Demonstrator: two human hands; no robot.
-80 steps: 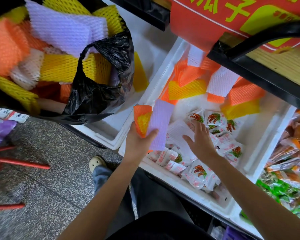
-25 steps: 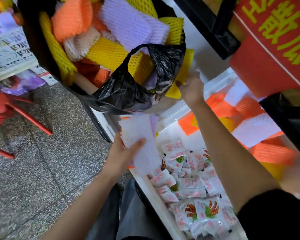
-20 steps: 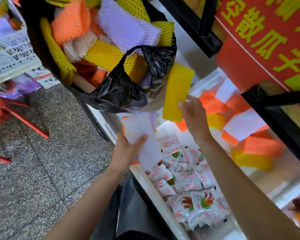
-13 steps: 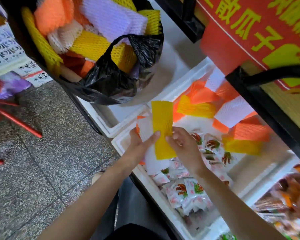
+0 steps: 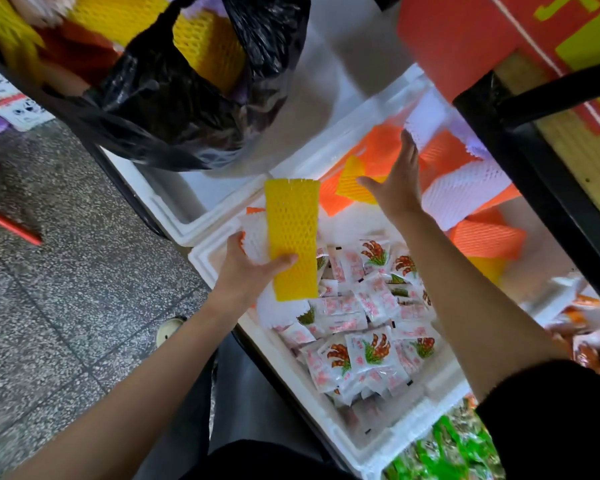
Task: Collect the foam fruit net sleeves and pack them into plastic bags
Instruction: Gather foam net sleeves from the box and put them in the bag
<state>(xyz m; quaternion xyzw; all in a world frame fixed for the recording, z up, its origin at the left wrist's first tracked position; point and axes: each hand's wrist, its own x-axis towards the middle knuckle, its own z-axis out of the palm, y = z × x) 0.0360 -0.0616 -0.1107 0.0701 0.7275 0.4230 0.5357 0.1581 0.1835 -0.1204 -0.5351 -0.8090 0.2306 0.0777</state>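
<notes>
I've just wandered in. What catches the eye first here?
Centre frame, the left hand grips a bright yellow foam net sleeve. Beyond it, the open right hand reaches toward orange sleeves in the white foam box; a black plastic bag stuffed with sleeves sits upper left.

Red sign (image 5: 465,36), cropped yellow-green character strokes, snack packets (image 5: 371,351), print blurred, unreadable

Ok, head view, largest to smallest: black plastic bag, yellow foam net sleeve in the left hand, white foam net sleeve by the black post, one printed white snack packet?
1. black plastic bag
2. yellow foam net sleeve and white foam net sleeve: alike, the white one farther off, so unranked
3. printed white snack packet
</notes>
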